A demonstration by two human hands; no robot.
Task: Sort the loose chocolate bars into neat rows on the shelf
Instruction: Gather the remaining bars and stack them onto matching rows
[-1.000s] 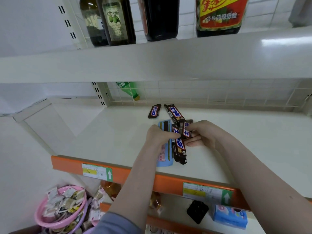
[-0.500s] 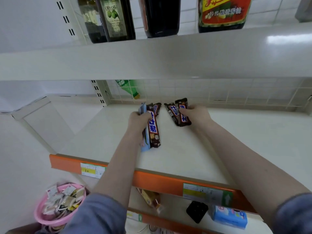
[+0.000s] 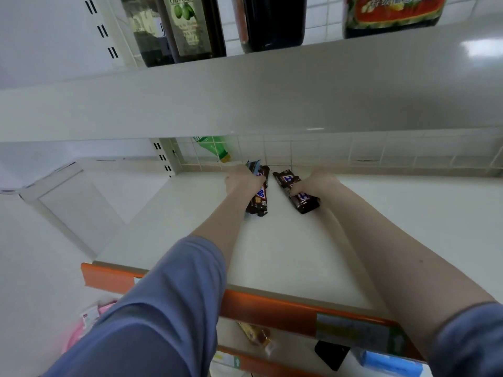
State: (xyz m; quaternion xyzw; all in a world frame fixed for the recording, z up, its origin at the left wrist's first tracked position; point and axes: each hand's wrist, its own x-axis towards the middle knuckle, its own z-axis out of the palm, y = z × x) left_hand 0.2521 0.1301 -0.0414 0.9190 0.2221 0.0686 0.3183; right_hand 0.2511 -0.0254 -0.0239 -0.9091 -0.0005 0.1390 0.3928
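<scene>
Two groups of brown-wrapped chocolate bars lie at the centre of the frame, far back on the white shelf near its tiled rear wall. The left group runs front to back, with a light blue packet showing at its far end beside the bars. The right group lies just beside it, angled slightly toward the lower right, a narrow strip of bare shelf between the two.

The left hand rests over the far half of the left group, fingers curled down round the bars and the blue packet; the fingertips themselves are hidden. The right hand grips the right group from its right side, fingers bent over the wrappers, the thumb not visible. Holding each group along its length probably serves to square the bars into parallel columns against the back of the shelf, so each hand steers one row.

Judged from this layout, the rows are nearly formed; the right group still sits askew and would need turning to match the left.

Both forearms reach in from the bottom of the frame, blue sleeves pushed up. An orange price rail edges the shelf front. Dark bottles stand on the upper shelf at the top of the frame, and a green bottle lies behind the wall grid, above the left group.
</scene>
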